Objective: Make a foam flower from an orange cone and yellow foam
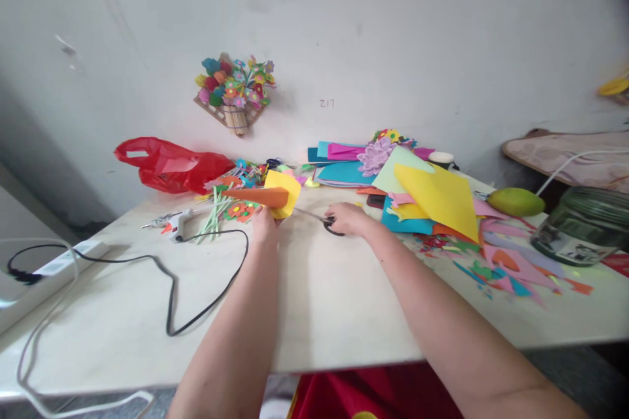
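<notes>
My left hand [266,225] is closed on craft sheets, an orange sheet [263,196] and a yellow sheet [289,191] lying together above the table. Around the handles of a pair of scissors [334,227] my right hand [346,218] is closed. The scissor blades point left toward the lower edge of the yellow sheet; whether they touch it I cannot tell. Just left of my left hand lie pale green sticks [214,216] and an orange flower cutout [240,211].
A glue gun [177,225] with a black cord lies left, near a white power strip [73,262]. Behind it is a red plastic bag [167,167]. Yellow foam sheets [442,196], scraps [511,268], a green glass jar [582,226] and a yellow-green oval object [515,201] occupy the right.
</notes>
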### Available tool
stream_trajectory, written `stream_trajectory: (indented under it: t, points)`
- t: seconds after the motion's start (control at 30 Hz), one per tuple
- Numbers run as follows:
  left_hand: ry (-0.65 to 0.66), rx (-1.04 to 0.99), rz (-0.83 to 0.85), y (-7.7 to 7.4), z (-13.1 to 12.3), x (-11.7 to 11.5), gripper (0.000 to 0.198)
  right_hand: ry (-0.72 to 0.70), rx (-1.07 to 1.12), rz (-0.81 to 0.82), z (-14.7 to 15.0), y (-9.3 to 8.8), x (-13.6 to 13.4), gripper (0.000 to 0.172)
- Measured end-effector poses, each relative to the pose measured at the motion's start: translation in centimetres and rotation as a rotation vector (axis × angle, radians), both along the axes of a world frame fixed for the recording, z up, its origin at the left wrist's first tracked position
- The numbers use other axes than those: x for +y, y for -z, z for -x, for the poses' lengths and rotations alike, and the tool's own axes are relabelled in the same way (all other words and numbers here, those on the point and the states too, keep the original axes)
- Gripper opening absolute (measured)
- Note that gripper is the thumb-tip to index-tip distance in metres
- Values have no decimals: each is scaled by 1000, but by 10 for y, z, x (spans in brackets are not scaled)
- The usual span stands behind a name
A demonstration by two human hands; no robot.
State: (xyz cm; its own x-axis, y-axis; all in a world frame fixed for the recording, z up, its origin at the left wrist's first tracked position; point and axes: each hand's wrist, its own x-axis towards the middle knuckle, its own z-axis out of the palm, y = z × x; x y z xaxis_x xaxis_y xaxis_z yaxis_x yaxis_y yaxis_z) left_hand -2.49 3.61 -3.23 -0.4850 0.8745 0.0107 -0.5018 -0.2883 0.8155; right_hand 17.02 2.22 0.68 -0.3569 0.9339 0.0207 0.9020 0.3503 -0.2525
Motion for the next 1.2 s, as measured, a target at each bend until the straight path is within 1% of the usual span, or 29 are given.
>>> stream_trajectory:
  t: [0.07,0.13,0.17,0.23,0.27,0.3,0.37,0.47,0.53,0.63,0.77,0.9,0.97,1.07,1.13,1.2]
  points:
    - [-14,23,27,0,0,1,13,22,195,92,-5,9,8,18]
    - [-24,78,56,0,-2,1,13,128,494,185,-6,16,12,12]
    - [-22,113,68,0,-3,1,12,160,685,240,-5,18,13,12]
    - [4,182,71,-1,-6,0,13,175,1061,328,0,20,12,16]
    - [26,210,66,-1,-8,0,15,166,1213,352,3,19,12,20]
    - [55,236,59,-1,-10,-1,17,160,1322,355,6,19,11,25]
    - [112,280,41,-1,-13,-1,22,176,1440,321,12,18,10,31]
    - [162,324,31,0,-17,-2,25,261,1479,262,18,16,10,31]
    - [192,308,14,0,-18,-2,25,294,1473,239,19,14,9,30]
    - [263,204,-6,-2,-19,-2,26,264,1466,215,17,12,9,30]
    - [374,46,2,-5,-17,-4,20,239,1454,224,13,11,8,29]
    - [424,-74,59,-7,-14,-7,17,213,1453,228,12,11,7,30]
    - [425,-102,87,-9,-14,-9,15,212,1444,232,11,11,7,30]
    - [429,-110,68,-12,-14,-12,14,198,1436,242,10,9,7,31]
    - [460,-100,46,-14,-14,-14,15,175,1425,248,8,9,6,32]
    - [528,-72,47,-14,-13,-16,17,148,1411,243,7,9,6,32]
